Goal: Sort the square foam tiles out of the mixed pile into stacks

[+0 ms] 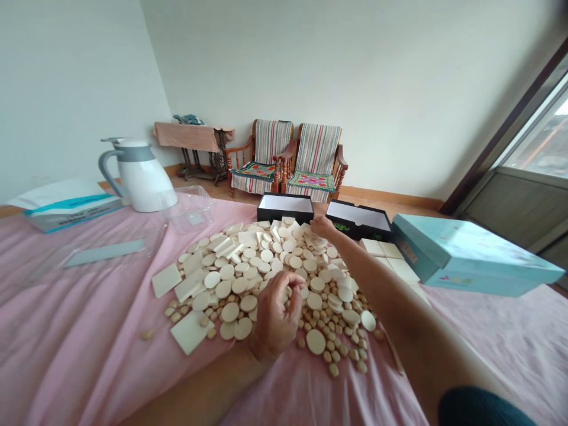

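With the heap's centre taken as the dial and twelve o'clock set towards the wooden armchairs [271,133], a broad heap of pale wooden discs [315,342], square wooden tiles [167,280] and small rounded wooden pieces [333,370] is spread on a pink cloth [57,349]. The left hand [278,313] is held over the near side at six o'clock, its fingers curled in and the thumb slightly apart; whether a piece is pinched cannot be told. The right hand [323,226] is stretched to the far edge at one o'clock; its fingertips are hidden, so no grasp can be confirmed.

Discs are probably best lifted by the rim from the top layer, as overlapping ones may slide. The rounded pieces seem better pinched singly, since they could roll. The right forearm [399,313] should be kept raised, lest loose pieces beneath be swept aside.

The way past the far edge is bounded by a left black box [275,216] at twelve and a right black box [364,231] at half past one. A light-blue box [492,272] is set at three. A clear plastic container [195,204] is placed at about eleven, and a white-and-grey jug [144,183] at ten.
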{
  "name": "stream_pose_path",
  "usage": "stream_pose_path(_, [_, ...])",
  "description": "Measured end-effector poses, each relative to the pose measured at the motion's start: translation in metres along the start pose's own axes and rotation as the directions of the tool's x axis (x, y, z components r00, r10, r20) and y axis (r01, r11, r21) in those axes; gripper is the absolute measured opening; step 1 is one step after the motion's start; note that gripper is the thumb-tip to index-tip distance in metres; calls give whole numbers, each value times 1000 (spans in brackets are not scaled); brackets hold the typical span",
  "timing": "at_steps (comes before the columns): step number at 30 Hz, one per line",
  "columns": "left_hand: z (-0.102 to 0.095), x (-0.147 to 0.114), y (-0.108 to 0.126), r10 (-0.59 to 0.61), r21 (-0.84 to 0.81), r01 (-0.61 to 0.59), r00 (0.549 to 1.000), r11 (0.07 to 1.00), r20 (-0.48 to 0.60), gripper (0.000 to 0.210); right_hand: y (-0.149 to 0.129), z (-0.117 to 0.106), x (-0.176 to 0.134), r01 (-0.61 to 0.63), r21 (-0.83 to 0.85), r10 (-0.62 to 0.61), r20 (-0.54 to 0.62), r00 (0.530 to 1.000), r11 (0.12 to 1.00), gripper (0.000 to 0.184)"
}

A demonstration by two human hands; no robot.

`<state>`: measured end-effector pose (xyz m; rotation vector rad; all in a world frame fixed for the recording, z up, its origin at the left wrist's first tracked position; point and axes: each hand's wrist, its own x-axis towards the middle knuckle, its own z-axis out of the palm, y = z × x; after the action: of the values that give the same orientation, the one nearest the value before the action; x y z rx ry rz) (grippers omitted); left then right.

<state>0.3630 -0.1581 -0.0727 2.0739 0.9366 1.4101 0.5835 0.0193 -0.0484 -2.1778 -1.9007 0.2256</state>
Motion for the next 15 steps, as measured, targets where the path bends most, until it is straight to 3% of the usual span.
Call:
stream_pose_path(3, [0,-1,1,-1,-9,1,1000,1000,3,13,-1,5,5,-55,102,51,44,998,993,33])
stream_pose_path(7, [-1,0,2,6,-1,-6,1000,1000,-2,13,0,4,-6,-46,241,26,84,996,970,24])
stream_pose_path(15, [-1,2,3,27,-6,-27,1000,1000,-12,12,-1,-31,-60,65,477,-111,69,991,877,20])
